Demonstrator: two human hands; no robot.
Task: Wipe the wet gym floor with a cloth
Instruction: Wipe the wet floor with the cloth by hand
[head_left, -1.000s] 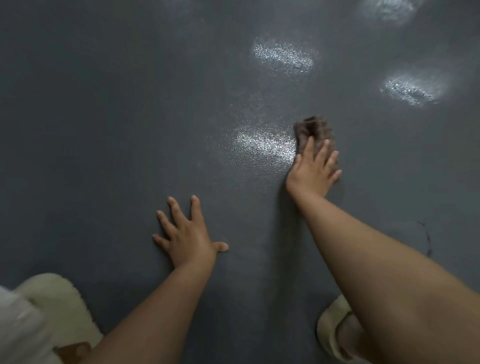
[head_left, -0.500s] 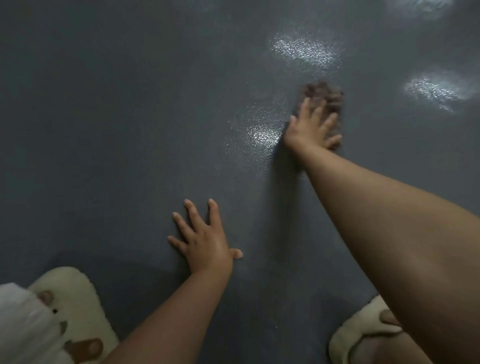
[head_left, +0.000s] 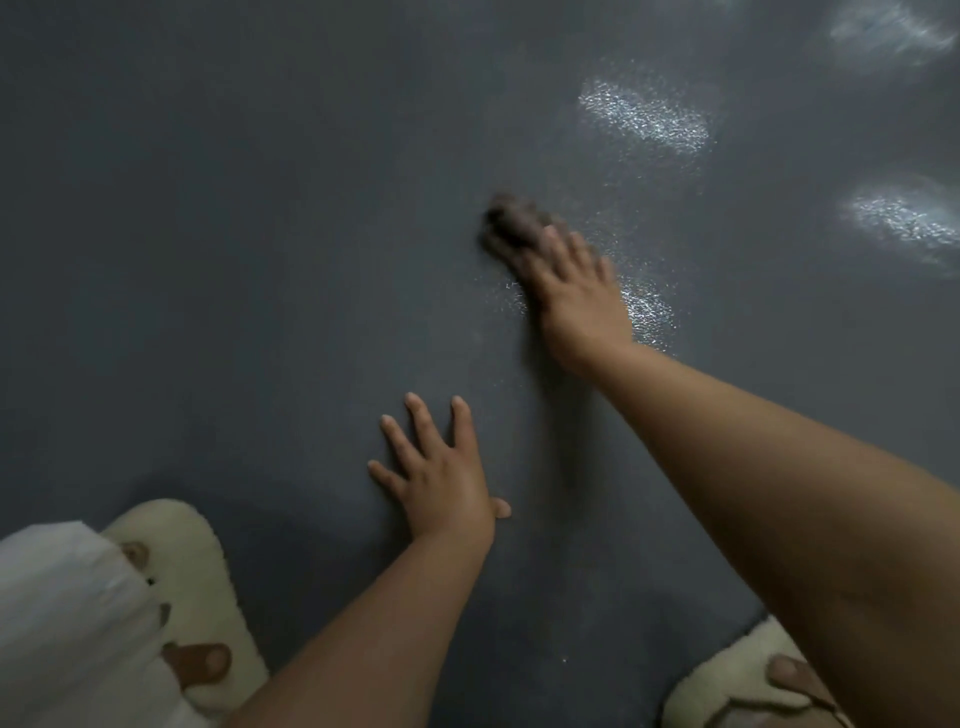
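A small dark brown cloth (head_left: 511, 223) lies on the dark grey gym floor (head_left: 234, 234), blurred by motion. My right hand (head_left: 576, 291) presses flat on the cloth's near part with straight fingers, arm stretched forward. Wet glistening patches (head_left: 644, 117) shine on the floor beyond and right of that hand, one strip (head_left: 647, 312) just beside the wrist. My left hand (head_left: 441, 478) rests flat on the floor with fingers spread, nearer to me and holding nothing.
Two cream fluffy slippers with toes showing sit at the bottom, one at the left (head_left: 182, 587) and one at the right (head_left: 737, 680). White clothing (head_left: 57, 623) covers the lower left corner. More wet patches (head_left: 904, 218) lie at the far right.
My right hand has slid the cloth to the left and slightly nearer across the wet patch. My left hand stays planted on the floor.
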